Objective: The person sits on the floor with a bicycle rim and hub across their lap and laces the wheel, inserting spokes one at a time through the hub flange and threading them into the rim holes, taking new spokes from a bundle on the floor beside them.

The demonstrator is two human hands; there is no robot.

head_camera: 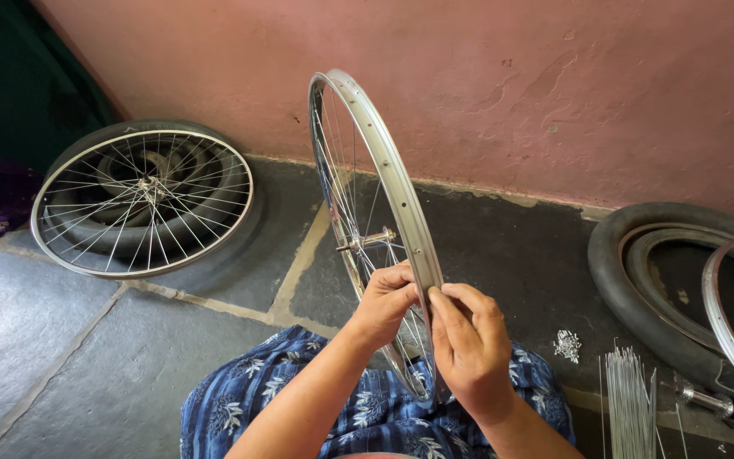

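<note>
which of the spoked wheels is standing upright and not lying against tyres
The bare silver rim held by the left hand and right hand; the other spoked wheel leans on tyres by the wall.

Silver rim [384, 161], pink wall [511, 85], grey floor [44, 340], blue floral cloth [367, 408], blk tyres [630, 289].

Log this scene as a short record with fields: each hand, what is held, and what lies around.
left hand: grips the near rim edge, fingers among the spokes
right hand: fingertips pinch the rim's outer face
held thing: bare spoked wheel rim, upright, edge-on above the lap
left side: second spoked wheel leaning on a tyre
right side: black tyre, loose spokes bundle, small metal bits
floor: grey stone slabs
</note>
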